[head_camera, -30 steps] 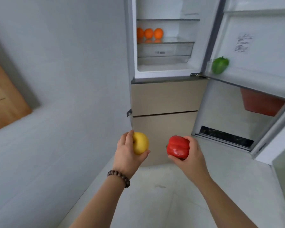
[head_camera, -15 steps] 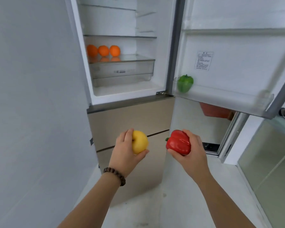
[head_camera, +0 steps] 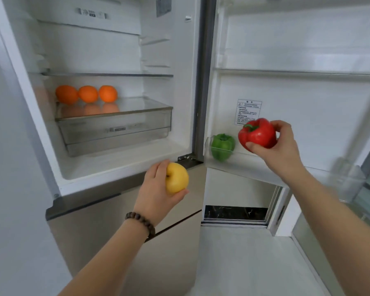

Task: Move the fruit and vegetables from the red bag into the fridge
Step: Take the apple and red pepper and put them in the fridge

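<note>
The fridge [head_camera: 124,165] stands open in front of me. My left hand [head_camera: 156,189] grips a yellow apple [head_camera: 177,177] just below the lower edge of the fridge compartment. My right hand [head_camera: 280,146] holds a red bell pepper [head_camera: 257,133] above the lowest door shelf [head_camera: 254,165], right of a green bell pepper [head_camera: 222,146] that sits in that shelf. Three oranges [head_camera: 87,94] lie in a row on the glass shelf over the clear drawer [head_camera: 115,129]. The red bag is out of view.
The open fridge door [head_camera: 308,92] fills the right side, with a second door shelf rail [head_camera: 297,72] higher up. Beige lower drawers [head_camera: 107,221] sit under the compartment. A white wall [head_camera: 9,189] is on the left and a glass panel [head_camera: 340,242] at the lower right.
I have come closer to the fridge. My right hand has risen with the red pepper up to the door shelf beside the green pepper. My left hand has lifted the apple a little.
</note>
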Tool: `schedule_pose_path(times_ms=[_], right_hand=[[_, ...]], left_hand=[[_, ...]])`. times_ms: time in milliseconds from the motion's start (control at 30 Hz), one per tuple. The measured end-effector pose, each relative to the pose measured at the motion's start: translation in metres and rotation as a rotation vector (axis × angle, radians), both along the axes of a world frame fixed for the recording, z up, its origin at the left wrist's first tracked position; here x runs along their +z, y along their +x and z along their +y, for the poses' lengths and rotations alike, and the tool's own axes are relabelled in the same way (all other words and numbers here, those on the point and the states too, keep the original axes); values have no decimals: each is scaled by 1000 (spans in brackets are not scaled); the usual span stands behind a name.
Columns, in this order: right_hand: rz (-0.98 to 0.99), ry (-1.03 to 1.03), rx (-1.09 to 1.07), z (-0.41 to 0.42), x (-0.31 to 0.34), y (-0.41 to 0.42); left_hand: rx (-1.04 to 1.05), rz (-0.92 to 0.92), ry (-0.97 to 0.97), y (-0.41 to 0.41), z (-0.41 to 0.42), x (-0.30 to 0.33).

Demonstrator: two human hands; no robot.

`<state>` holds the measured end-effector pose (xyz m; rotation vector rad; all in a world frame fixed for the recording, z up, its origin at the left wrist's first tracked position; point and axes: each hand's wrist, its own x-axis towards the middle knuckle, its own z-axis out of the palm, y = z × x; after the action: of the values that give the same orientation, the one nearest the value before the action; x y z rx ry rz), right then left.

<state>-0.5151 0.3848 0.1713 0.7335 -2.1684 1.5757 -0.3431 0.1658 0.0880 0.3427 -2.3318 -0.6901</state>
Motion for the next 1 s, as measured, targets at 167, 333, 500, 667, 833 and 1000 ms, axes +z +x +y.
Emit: schedule_pose_path(times_ms=[167,333,500,667,833,1000], right_hand=[[-179,131,8,0,9,-62],[-441,203,106,-9,-6,-102],[-526,376,92,-14,-4,-114],[-475,526,88,-18,-7,-118],[-395,726,0,-21,-8,-124],[-350,780,-44,-19,-8,-123]], left_hand=[[-33,3,-9,-34,-18,-1],[-52,-8,-5,-58,-34,-5],[-80,-31,11,-74,-47,-12],[-91,-66,23,-88,-58,-17],[-103,-69,31,-96,-61,-19],[-92,-38,45,-97,-57,-23]])
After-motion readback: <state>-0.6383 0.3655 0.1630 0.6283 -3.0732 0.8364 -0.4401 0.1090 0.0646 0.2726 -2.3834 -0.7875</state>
